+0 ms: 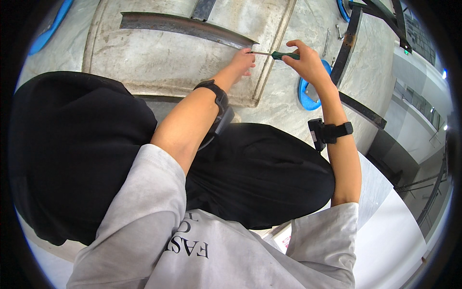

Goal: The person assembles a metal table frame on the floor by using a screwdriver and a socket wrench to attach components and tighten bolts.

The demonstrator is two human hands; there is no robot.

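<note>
My right hand (307, 60) holds a screwdriver by its dark green handle (285, 56), with one finger lifted off it. The thin metal shaft (262, 53) points left toward my left hand. My left hand (241, 63) is closed at the shaft's tip, beside the right end of a long rusty steel bar (185, 28). Whatever its fingertips pinch there is too small or hidden to make out. The bar lies across a worn, stained metal board (163, 62). A second dark steel piece (203, 8) meets the bar from the far side.
Right of the board, a blue ring-shaped piece (304, 95) lies on the marble-patterned floor (284, 91). Wrench-like metal tools (327, 42) lie farther off. A dark steel frame (347, 53) stands at the right. Another blue curved piece (50, 31) is at far left. My black-clad legs (260, 173) frame the near side.
</note>
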